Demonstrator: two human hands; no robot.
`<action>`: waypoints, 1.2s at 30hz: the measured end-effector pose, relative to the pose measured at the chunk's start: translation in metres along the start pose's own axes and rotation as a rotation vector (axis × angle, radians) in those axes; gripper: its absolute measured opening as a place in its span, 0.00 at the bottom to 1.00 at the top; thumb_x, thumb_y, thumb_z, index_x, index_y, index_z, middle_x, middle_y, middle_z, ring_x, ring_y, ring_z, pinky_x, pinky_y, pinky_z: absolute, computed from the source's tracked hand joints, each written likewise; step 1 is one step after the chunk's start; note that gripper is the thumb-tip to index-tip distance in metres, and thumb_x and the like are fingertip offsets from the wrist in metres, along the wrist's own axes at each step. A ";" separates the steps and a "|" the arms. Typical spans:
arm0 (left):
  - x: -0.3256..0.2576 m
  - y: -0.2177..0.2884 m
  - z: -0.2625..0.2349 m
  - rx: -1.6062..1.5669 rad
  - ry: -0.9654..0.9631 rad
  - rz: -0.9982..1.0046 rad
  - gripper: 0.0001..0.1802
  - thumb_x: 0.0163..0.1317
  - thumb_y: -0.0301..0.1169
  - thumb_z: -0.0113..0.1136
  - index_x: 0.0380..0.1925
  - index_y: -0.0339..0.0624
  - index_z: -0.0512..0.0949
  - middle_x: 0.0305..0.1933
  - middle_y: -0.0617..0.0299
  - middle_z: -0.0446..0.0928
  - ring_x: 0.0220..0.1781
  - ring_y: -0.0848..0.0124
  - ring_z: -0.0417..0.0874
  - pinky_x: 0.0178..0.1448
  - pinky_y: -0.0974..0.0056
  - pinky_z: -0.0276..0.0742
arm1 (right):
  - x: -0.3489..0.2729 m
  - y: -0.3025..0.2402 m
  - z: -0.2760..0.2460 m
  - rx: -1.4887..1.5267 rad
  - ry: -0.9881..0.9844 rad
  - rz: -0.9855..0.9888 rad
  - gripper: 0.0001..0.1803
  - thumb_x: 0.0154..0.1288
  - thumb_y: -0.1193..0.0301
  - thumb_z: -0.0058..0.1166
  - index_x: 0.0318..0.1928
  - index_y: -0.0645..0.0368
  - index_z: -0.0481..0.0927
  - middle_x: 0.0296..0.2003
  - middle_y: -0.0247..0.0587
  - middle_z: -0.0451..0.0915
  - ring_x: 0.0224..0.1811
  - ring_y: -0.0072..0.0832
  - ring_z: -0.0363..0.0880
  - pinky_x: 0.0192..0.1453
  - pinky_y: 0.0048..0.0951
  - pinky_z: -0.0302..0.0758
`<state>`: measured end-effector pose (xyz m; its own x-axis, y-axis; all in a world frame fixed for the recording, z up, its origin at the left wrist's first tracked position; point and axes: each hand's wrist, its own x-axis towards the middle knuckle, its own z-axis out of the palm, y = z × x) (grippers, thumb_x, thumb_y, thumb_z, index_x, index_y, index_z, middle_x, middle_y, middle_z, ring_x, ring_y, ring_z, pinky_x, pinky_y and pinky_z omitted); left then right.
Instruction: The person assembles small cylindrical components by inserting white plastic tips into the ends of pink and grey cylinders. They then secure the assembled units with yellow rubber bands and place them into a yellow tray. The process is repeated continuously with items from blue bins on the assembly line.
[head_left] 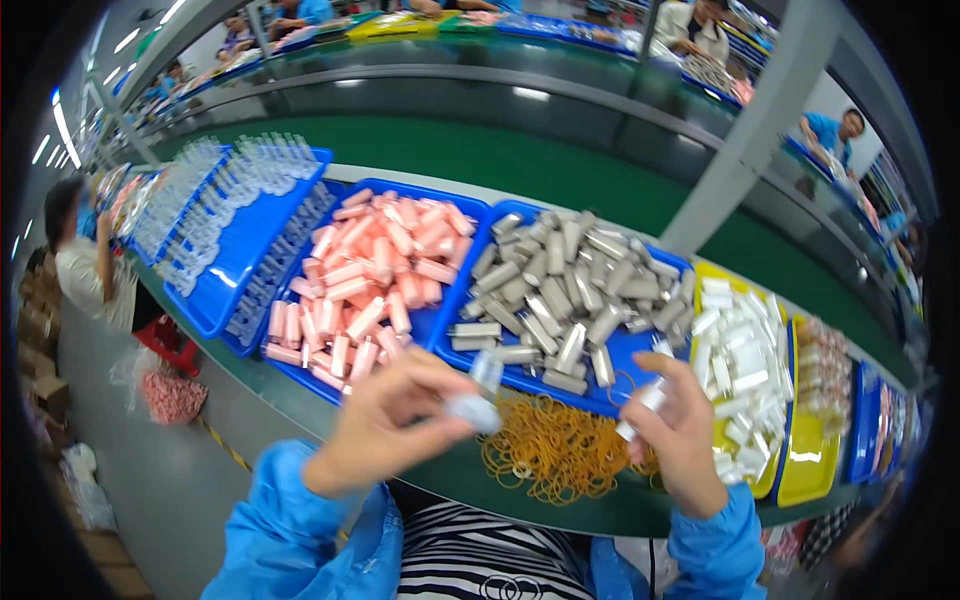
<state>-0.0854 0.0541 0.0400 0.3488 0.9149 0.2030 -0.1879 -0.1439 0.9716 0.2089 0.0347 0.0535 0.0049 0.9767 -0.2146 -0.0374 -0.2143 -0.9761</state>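
My left hand (395,415) is closed, thumb and fingertips pinching a translucent plastic piece (474,411) with a clear upright part. The piece is blurred, so its exact kind does not show. To the right, my right hand (675,425) grips a small white block-shaped piece (648,398) between thumb and fingers. A thin orange-brown loop, like a rubber band (622,384), shows beside those fingers. Under and between both hands spreads a pile of tan rubber bands (550,455) on the green bench.
Ahead stand blue trays of pink pieces (385,250) and grey pieces (560,285). At right, a yellow tray (808,465) adjoins white pieces (745,370). Clear plastic parts (250,180) fill trays at left. A metal post (740,130) rises beyond; a person (90,260) sits left.
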 end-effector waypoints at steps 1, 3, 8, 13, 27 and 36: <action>-0.009 -0.013 0.018 0.056 -0.003 0.002 0.17 0.58 0.20 0.68 0.49 0.37 0.79 0.45 0.58 0.77 0.51 0.68 0.81 0.51 0.65 0.80 | 0.008 0.002 0.011 0.047 -0.049 0.028 0.23 0.65 0.76 0.60 0.59 0.59 0.71 0.30 0.35 0.78 0.19 0.16 0.74 0.19 0.17 0.69; -0.007 -0.015 0.048 0.390 -0.152 0.144 0.16 0.55 0.18 0.68 0.45 0.40 0.82 0.45 0.57 0.79 0.47 0.66 0.81 0.48 0.65 0.78 | 0.012 0.012 0.009 0.155 -0.001 0.082 0.19 0.68 0.71 0.60 0.57 0.58 0.73 0.26 0.32 0.77 0.17 0.15 0.72 0.19 0.17 0.67; -0.010 -0.024 0.081 0.300 -0.249 0.167 0.15 0.56 0.17 0.66 0.43 0.41 0.82 0.46 0.55 0.82 0.46 0.59 0.83 0.50 0.61 0.78 | 0.011 0.030 0.000 0.259 0.135 0.079 0.18 0.77 0.60 0.46 0.54 0.61 0.76 0.18 0.29 0.72 0.16 0.14 0.68 0.18 0.16 0.65; -0.014 -0.034 0.082 0.209 -0.290 0.111 0.13 0.57 0.15 0.64 0.42 0.35 0.77 0.48 0.45 0.81 0.48 0.58 0.85 0.53 0.57 0.80 | 0.006 0.037 -0.005 0.211 0.197 0.035 0.19 0.75 0.60 0.50 0.54 0.62 0.77 0.21 0.30 0.74 0.16 0.15 0.70 0.19 0.16 0.67; -0.030 -0.051 0.092 -0.179 -0.111 -0.061 0.13 0.63 0.12 0.56 0.47 0.31 0.71 0.50 0.41 0.79 0.55 0.57 0.82 0.61 0.55 0.79 | -0.004 0.040 0.000 0.135 0.122 0.036 0.20 0.75 0.62 0.50 0.57 0.64 0.75 0.24 0.31 0.75 0.19 0.15 0.74 0.21 0.16 0.70; -0.035 -0.062 0.090 0.422 -0.094 0.287 0.16 0.54 0.12 0.65 0.40 0.38 0.75 0.46 0.51 0.76 0.46 0.60 0.86 0.50 0.61 0.85 | -0.018 0.041 0.016 0.137 0.138 -0.166 0.22 0.71 0.70 0.57 0.62 0.63 0.72 0.30 0.32 0.80 0.28 0.14 0.78 0.27 0.18 0.75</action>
<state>-0.0032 -0.0032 -0.0161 0.4222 0.7813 0.4598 0.0917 -0.5414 0.8357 0.1913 0.0090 0.0176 0.1579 0.9854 -0.0643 -0.1603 -0.0386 -0.9863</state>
